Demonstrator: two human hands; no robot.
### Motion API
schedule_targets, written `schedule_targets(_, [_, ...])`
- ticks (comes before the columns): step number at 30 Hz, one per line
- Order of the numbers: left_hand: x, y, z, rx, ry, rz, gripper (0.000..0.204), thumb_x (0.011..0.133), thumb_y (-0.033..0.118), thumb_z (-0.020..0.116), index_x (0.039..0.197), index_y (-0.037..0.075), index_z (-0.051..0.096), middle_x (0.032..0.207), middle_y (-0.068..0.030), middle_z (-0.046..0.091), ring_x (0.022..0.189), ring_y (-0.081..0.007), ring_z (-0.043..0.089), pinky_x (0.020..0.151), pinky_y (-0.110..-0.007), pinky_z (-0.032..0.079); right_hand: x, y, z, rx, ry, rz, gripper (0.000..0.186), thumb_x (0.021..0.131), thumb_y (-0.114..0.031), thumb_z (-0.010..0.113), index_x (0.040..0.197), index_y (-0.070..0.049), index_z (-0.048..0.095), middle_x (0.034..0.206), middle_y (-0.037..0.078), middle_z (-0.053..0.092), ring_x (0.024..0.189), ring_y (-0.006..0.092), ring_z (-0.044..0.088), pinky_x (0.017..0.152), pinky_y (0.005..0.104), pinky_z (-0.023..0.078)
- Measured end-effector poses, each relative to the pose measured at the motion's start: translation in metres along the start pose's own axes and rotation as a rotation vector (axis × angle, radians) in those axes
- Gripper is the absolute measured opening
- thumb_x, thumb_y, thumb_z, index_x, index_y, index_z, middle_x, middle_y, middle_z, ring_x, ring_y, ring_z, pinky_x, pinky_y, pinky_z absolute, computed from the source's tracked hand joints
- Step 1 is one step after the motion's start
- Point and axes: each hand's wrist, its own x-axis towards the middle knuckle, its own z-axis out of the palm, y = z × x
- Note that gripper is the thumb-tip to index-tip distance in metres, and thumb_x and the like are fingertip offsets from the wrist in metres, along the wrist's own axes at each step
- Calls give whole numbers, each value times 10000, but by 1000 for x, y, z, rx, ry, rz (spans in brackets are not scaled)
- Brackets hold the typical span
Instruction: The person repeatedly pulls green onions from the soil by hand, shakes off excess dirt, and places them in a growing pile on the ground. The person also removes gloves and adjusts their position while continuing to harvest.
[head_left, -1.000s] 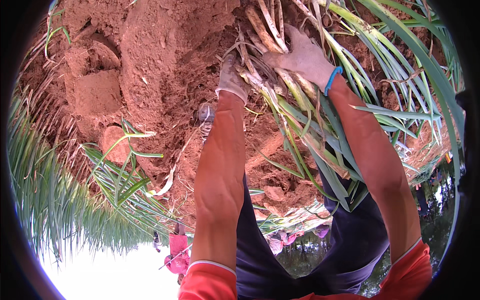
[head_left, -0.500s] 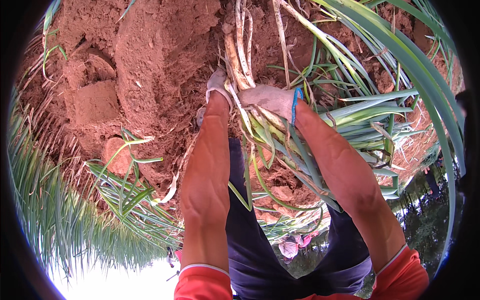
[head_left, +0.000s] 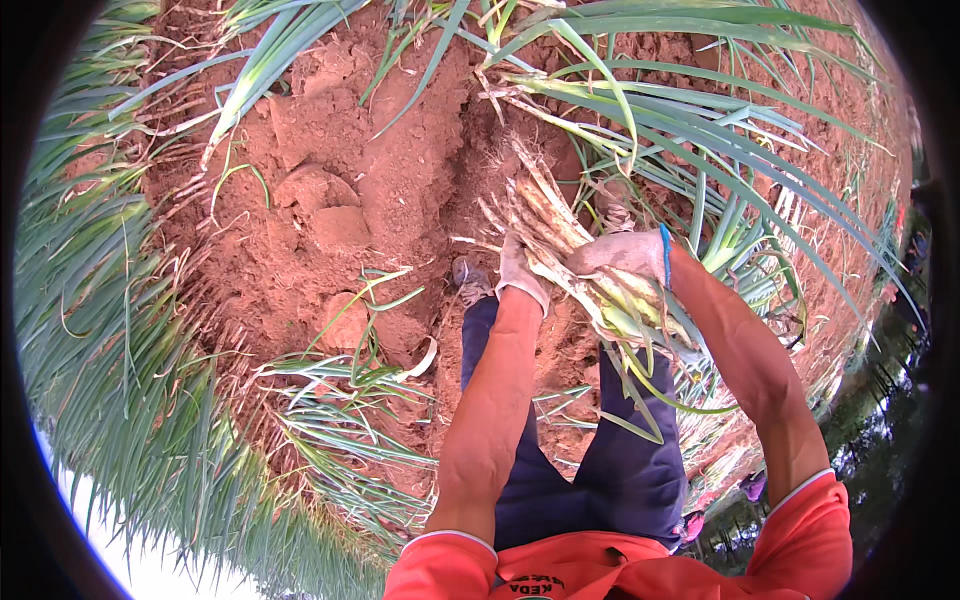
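Observation:
A bunch of green onions [head_left: 548, 222] lies aslant in my hands, its pale soil-stained stems and roots pointing up and left, its leaves trailing to the lower right. My right hand [head_left: 622, 254], in a light work glove with a blue cuff, is closed around the stems. On the bunch's left side my left hand [head_left: 520, 268], also gloved and dirty, grips the lower stems; its fingers are partly hidden.
Loose red soil [head_left: 400, 180] with clods surrounds me. Pulled green onions lie in a heap [head_left: 340, 430] at lower left and in piles [head_left: 690, 130] at upper right. A dense standing row [head_left: 110, 330] runs along the left. My shoe [head_left: 470, 278] rests on the soil.
The view has shifted, so more of the standing row and my shirt show. Both hands sit farther right in view, and the bunch now leans up-left, its root ends gathered more fully between them.

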Motion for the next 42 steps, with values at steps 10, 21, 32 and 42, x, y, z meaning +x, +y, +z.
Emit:
schedule_targets(10, [-231, -127, 155, 459, -499, -279, 700, 1017, 646, 523, 1512, 152, 486, 1511, -110, 537, 1287, -339, 599, 1059, -561, 537, -275, -15, 73, -523, -233, -647, 514, 1029, -298, 643, 1356, 97, 604, 1425, 175, 614, 1310, 285, 542, 1169, 445, 387])
schedule_targets(21, [-354, -391, 227, 840, -511, -520, 698, 1025, 683, 483, 1411, 105, 554, 1310, -111, 672, 1111, -265, 704, 911, -428, 641, -633, 38, 167, -322, 390, -146, 400, 1021, -220, 639, 1307, 59, 666, 1214, 114, 742, 1013, 170, 674, 921, 380, 568])
schedule_targets(32, [-317, -433, 215, 2533, -472, -255, 904, 848, 634, 726, 1405, -64, 582, 1325, -275, 680, 1241, -366, 654, 1055, -389, 494, -882, 256, 59, -525, 2200, 680, 812, 862, -516, 692, 1429, 48, 552, 1317, 278, 684, 1243, 381, 664, 1046, 465, 499])
schedule_targets(42, [-562, 69, 29, 1141, 945, 510, 304, 1009, 452, 609, 1011, 151, 655, 716, -46, 603, 705, -229, 627, 616, -383, 524, -502, 296, 70, -254, 1248, 105, 363, 912, -315, 663, 1125, -32, 742, 921, 147, 780, 839, 302, 739, 777, 385, 567])
